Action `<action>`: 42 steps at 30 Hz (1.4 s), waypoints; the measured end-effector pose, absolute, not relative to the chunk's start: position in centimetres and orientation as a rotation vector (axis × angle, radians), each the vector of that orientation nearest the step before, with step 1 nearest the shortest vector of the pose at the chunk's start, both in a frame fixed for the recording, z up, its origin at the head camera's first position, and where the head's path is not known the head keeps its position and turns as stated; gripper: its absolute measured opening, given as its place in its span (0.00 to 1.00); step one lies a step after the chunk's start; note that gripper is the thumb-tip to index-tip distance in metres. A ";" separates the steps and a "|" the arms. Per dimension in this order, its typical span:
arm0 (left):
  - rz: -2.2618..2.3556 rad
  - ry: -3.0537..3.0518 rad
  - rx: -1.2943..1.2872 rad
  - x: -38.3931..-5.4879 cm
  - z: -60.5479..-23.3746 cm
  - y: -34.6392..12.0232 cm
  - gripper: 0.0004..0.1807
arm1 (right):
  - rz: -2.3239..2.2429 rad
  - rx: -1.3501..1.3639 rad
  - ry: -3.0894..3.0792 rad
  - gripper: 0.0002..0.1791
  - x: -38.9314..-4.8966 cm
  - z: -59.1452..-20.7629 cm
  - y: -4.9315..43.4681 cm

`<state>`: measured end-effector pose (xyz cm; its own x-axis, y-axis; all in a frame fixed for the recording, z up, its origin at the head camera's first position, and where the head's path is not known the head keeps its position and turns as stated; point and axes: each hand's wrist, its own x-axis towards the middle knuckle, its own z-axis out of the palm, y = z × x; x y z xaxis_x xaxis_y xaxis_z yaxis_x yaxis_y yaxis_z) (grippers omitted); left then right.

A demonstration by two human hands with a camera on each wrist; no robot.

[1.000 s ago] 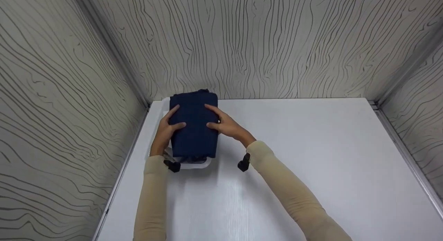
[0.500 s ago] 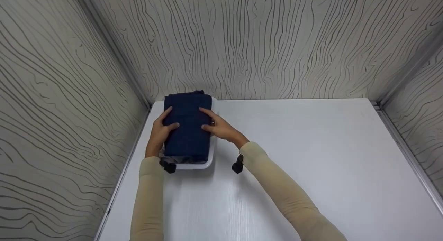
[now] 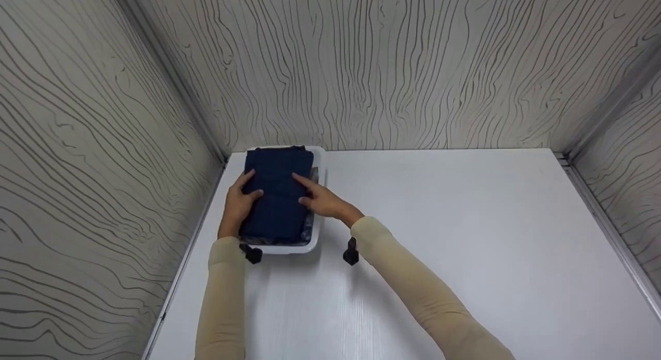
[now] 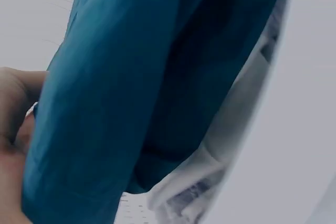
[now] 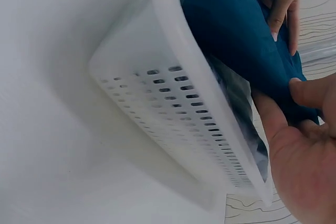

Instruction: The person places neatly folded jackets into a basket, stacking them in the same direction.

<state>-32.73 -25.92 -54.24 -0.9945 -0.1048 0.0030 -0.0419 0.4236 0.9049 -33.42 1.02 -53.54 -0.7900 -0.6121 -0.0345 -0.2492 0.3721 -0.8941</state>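
Note:
A folded dark blue cloth [image 3: 279, 194], teal in the wrist views, lies level over a white plastic basket [image 5: 184, 56]. My left hand [image 3: 239, 202] grips the cloth's left edge, thumb on its upper face. At the opposite edge my right hand [image 3: 324, 199] pinches it; the right wrist view shows the thumb above and fingers tucked underneath. Under the blue cloth, inside the basket, greyish patterned fabric [image 5: 241, 95] shows along the right rim. In the left wrist view, pale fabric with dark patches [image 4: 191, 195] peeks out below the cloth's fold.
The basket has slotted sides and stands at the back left of a white table [image 3: 439, 236]. A wood-grain patterned back wall [image 3: 361, 65] rises right behind it, and a similar left wall [image 3: 93, 184] is close by.
Both hands have carried the blue cloth left, then lowered it into the basket's outline. The basket's right and back rims, covered earlier, now show. The grip is unchanged.

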 end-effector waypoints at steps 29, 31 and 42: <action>-1.014 -3.195 -0.201 -32.3 -55.8 -23.4 0.36 | -0.465 -0.892 2.759 0.33 -32.4 -55.1 1.1; -1.004 -3.211 -0.212 -32.3 -55.9 -23.5 0.36 | -0.447 -0.893 2.765 0.33 -32.4 -55.2 1.1; -1.036 -3.225 -0.240 -32.3 -56.4 -23.7 0.37 | -0.320 -0.887 2.793 0.33 -32.3 -55.2 1.2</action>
<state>-32.32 -23.67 -56.35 -0.9581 0.2088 -0.1960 0.0556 0.8070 0.5879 -32.26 1.17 -55.17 -0.8021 -0.5855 -0.1175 -0.5438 0.7974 -0.2617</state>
